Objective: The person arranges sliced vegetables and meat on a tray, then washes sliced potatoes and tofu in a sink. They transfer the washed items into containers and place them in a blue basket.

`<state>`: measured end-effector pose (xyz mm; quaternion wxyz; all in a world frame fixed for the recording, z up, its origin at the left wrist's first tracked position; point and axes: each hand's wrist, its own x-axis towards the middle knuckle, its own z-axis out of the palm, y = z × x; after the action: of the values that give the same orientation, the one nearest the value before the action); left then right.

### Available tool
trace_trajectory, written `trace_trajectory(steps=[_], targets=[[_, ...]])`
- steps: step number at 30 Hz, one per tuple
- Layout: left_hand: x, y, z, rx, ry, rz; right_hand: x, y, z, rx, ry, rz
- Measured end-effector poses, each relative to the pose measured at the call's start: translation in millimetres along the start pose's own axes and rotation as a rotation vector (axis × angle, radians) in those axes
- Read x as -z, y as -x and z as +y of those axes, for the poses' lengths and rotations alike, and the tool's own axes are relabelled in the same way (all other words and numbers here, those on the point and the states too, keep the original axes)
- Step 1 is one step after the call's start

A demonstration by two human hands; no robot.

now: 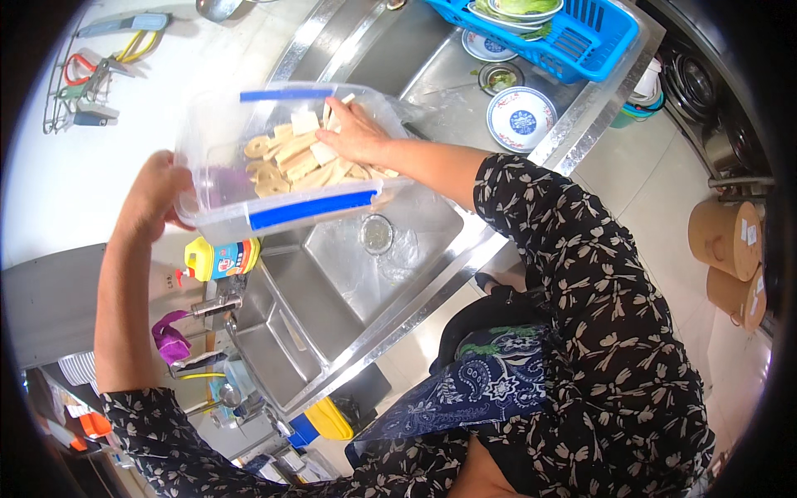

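Note:
Over the steel sink, my left hand grips the left end of a clear plastic container with blue clip latches. The container is tilted, and pale cream-coloured cut food pieces, some of them ring-shaped, lie heaped toward its right side. My right hand reaches inside over the heap, its fingers on a few pale pieces; whether it grips them is hard to tell. Beneath the container, the sink basin shows a round drain strainer with clear plastic film beside it.
A yellow pump bottle stands left of the sink by the faucet, near a purple cloth. Scissors hang on a wire rack at upper left. A patterned plate and a blue basket lie at upper right.

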<state>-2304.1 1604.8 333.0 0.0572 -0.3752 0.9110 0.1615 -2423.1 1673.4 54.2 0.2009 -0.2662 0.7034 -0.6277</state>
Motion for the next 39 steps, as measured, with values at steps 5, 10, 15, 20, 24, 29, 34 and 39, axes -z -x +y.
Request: trace_trajectory(steps=[5,10,15,20,24,29,34,39], targets=[[16.2,24.8,42.2,-0.155,-0.146,0.144,23.2,8.0,-28.6,0.057,-0.037,0.188],[18.2,37.4,72.9,-0.237,-0.310,0.164,30.4,17.8,-32.4,0.060,-0.116,0.282],[7.5,42.0,88.3,-0.267,-0.394,0.171,25.9,25.1,-20.5,0.064,-0.180,0.303],[3.2,41.4,87.5,-0.303,-0.413,0.152,16.2,24.7,-11.5,0.062,-0.176,0.322],[-2.2,41.1,89.9,-0.340,-0.447,0.167,15.7,23.9,-7.2,0.061,-0.199,0.320],[-2.3,28.9,89.7,-0.307,-0.504,0.140,15.4,23.2,-1.6,0.067,-0.203,0.324],[-9.6,21.3,92.6,-0.331,-0.553,0.119,15.8,22.1,7.3,0.079,-0.222,0.329],[-15.5,17.0,90.1,-0.332,-0.576,0.112,9.3,20.1,15.3,0.084,-0.205,0.362]])
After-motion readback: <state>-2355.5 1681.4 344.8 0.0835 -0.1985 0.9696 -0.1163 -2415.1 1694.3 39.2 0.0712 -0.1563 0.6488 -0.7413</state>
